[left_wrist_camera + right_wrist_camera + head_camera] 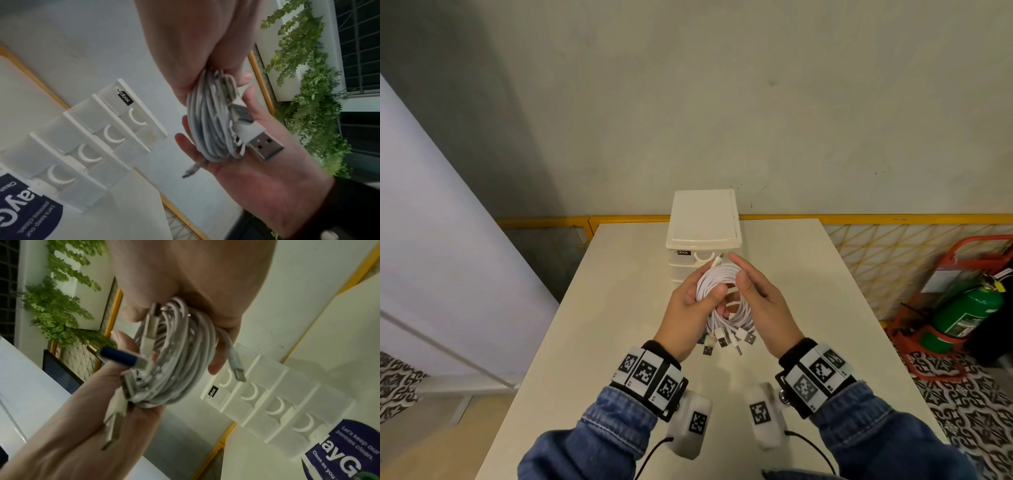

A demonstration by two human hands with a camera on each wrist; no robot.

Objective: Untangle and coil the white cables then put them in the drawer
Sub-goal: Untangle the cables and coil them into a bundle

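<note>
Both hands hold one coil of white cables [717, 279] above the table, right in front of a small white drawer unit [703, 233]. My left hand [693, 305] grips the coil's left side with the thumb over the loops. From the right, my right hand [760, 301] holds it between thumb and fingers. Several USB plugs [726, 339] hang from the coil's near side. One plug [265, 146] lies across the right palm in the left wrist view. A thin connector end [717, 260] sticks up at the top. The unit's drawers [277, 402] all look closed.
The white table [619, 342] reaches to a grey wall, with the drawer unit at its far edge. A round blue sticker [26, 211] lies on the table by the unit. A yellow mesh fence [893, 246] and a green fire extinguisher [962, 308] stand at the right.
</note>
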